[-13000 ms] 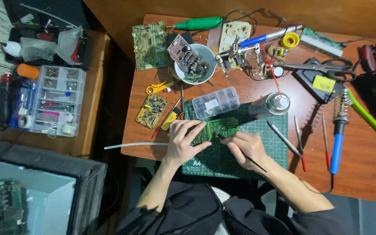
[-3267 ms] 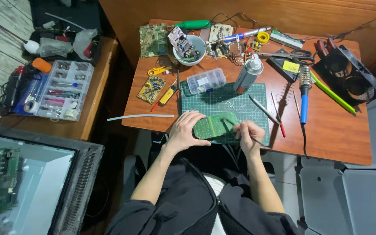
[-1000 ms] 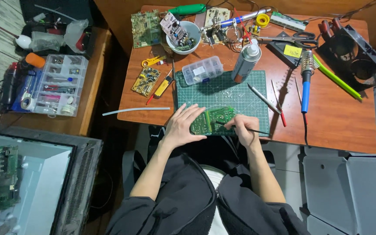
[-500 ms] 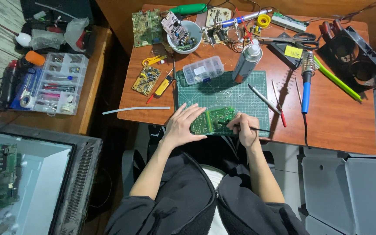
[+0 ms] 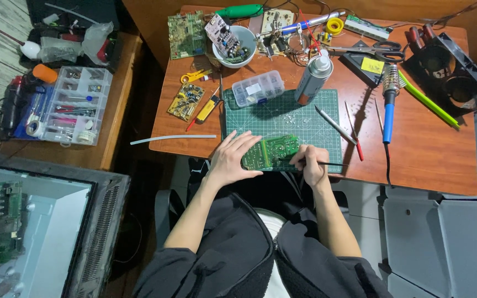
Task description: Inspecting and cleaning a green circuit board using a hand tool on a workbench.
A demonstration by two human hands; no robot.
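Green circuit board (image 5: 271, 152) lies at the near edge of the cutting mat (image 5: 282, 118) on the wooden surface (image 5: 426, 149). Left hand (image 5: 232, 160) rests flat on the board's left end, fingers spread. Right hand (image 5: 310, 164) pinches a thin dark tool (image 5: 327, 163), possibly tweezers, its tip at the board's right edge.
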